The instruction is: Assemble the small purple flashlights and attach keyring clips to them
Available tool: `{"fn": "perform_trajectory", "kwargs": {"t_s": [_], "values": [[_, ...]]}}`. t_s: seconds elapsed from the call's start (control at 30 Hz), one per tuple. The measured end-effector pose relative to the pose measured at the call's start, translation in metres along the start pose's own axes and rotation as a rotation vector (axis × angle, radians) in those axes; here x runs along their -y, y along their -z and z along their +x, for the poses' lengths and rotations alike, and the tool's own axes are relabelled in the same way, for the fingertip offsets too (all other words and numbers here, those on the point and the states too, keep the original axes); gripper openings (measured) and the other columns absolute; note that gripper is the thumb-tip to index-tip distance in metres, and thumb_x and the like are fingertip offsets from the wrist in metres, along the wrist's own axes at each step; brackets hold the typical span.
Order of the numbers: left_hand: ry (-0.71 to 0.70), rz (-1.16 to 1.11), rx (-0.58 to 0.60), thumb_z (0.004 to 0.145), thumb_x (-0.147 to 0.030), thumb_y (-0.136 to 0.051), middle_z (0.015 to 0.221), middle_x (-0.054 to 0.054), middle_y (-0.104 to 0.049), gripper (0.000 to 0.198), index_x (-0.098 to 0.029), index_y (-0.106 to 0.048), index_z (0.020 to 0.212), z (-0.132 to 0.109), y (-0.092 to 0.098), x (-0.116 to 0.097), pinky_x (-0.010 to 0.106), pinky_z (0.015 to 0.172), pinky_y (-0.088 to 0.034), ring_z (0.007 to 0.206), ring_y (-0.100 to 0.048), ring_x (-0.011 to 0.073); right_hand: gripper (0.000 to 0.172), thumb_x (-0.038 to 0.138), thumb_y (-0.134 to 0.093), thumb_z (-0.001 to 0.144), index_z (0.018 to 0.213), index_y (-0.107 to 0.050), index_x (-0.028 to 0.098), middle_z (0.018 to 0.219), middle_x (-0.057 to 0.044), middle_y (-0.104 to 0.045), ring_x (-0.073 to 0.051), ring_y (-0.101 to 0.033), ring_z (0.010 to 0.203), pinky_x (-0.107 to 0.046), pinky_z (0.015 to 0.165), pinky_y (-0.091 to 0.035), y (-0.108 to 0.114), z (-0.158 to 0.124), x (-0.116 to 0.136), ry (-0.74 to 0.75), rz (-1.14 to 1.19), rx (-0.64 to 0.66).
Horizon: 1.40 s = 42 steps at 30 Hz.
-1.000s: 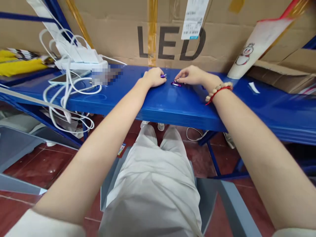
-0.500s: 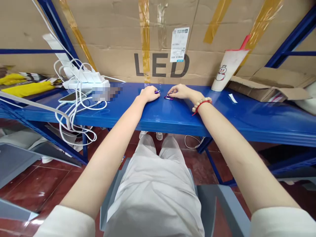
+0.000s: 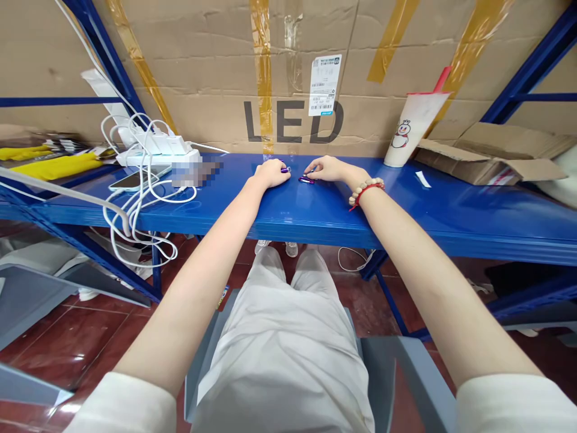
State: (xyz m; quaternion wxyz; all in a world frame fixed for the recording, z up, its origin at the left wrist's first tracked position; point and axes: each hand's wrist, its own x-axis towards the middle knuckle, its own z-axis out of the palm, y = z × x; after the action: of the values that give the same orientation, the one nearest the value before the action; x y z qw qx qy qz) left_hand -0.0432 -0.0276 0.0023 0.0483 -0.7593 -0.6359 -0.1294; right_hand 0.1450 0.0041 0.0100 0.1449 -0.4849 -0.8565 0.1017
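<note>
My left hand (image 3: 271, 174) rests on the blue tabletop (image 3: 311, 210), its fingers curled round a small purple piece (image 3: 285, 170). A silvery, ring-like end of that piece sticks out to the right. Across a short gap, my right hand (image 3: 329, 168) is bent with thumb and fingertips pinched at a shiny purple metallic piece (image 3: 307, 180), which lies on or just above the table. Both pieces are too small to name, and the fingers partly cover them. A bead bracelet (image 3: 366, 191) with a red cord circles my right wrist.
To the left lie a phone (image 3: 135, 179), tangled white cables (image 3: 128, 222) and a power strip (image 3: 157, 154). A drink cup (image 3: 412, 129) with a red straw, a paper scrap (image 3: 422, 179) and an open cardboard box (image 3: 478, 157) stand right. A large carton (image 3: 198, 78) backs the table.
The view has shifted very slightly. Both hands keep the same places and grips, with no clear movement of the purple pieces.
</note>
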Motion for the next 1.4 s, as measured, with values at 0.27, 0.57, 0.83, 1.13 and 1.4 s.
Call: {"fn": "perform_trajectory", "kwargs": {"t_s": [0.27,0.57,0.83,1.13,1.4], "values": [[0.001,-0.013,-0.008,0.082,-0.038,-0.047,0.117,0.006,-0.064,0.031,-0.022,-0.069,0.097,0.0013,-0.0013,0.0014,0.036,0.094,-0.044,0.109,-0.056,0.0261,0.034,0.028,-0.060,0.083,0.113,-0.068,0.014,0.101,-0.006,-0.070,-0.016,-0.063,0.088,-0.026,0.084,-0.048,-0.0019,0.0043,-0.0052,0.017,-0.001,-0.003],[0.013,-0.009,-0.014,0.082,-0.039,-0.047,0.112,0.007,-0.067,0.033,-0.022,-0.070,0.098,0.0029,-0.0023,0.0013,0.037,0.092,-0.045,0.108,-0.058,0.0275,0.034,0.028,-0.058,0.084,0.114,-0.068,0.016,0.098,-0.005,-0.072,-0.016,-0.063,0.085,-0.025,0.082,-0.047,-0.0015,0.0032,-0.0037,0.014,-0.010,-0.004],[0.011,-0.016,-0.016,0.083,-0.040,-0.047,0.115,0.007,-0.066,0.034,-0.022,-0.070,0.101,0.0029,-0.0024,0.0021,0.037,0.094,-0.045,0.109,-0.057,0.0272,0.030,0.027,-0.063,0.080,0.106,-0.072,0.015,0.090,-0.005,-0.072,-0.015,-0.064,0.076,-0.023,0.075,-0.048,0.0015,-0.0002,0.0003,-0.007,-0.064,-0.052],[0.014,-0.016,-0.011,0.084,-0.040,-0.046,0.122,0.006,-0.063,0.036,-0.022,-0.070,0.104,0.0004,-0.0002,0.0012,0.037,0.093,-0.046,0.110,-0.057,0.0276,0.030,0.037,-0.067,0.078,0.092,-0.075,0.011,0.075,-0.008,-0.071,-0.012,-0.061,0.060,-0.021,0.061,-0.049,0.0033,-0.0034,0.0000,-0.065,0.001,-0.071],[0.007,-0.018,-0.013,0.083,-0.039,-0.046,0.119,0.006,-0.065,0.035,-0.023,-0.071,0.103,0.0016,-0.0020,0.0020,0.038,0.093,-0.046,0.110,-0.057,0.0277,0.032,0.039,-0.067,0.078,0.097,-0.074,0.014,0.083,-0.007,-0.073,-0.015,-0.064,0.070,-0.024,0.069,-0.050,0.0024,-0.0029,0.0017,-0.038,-0.008,-0.053]]}}
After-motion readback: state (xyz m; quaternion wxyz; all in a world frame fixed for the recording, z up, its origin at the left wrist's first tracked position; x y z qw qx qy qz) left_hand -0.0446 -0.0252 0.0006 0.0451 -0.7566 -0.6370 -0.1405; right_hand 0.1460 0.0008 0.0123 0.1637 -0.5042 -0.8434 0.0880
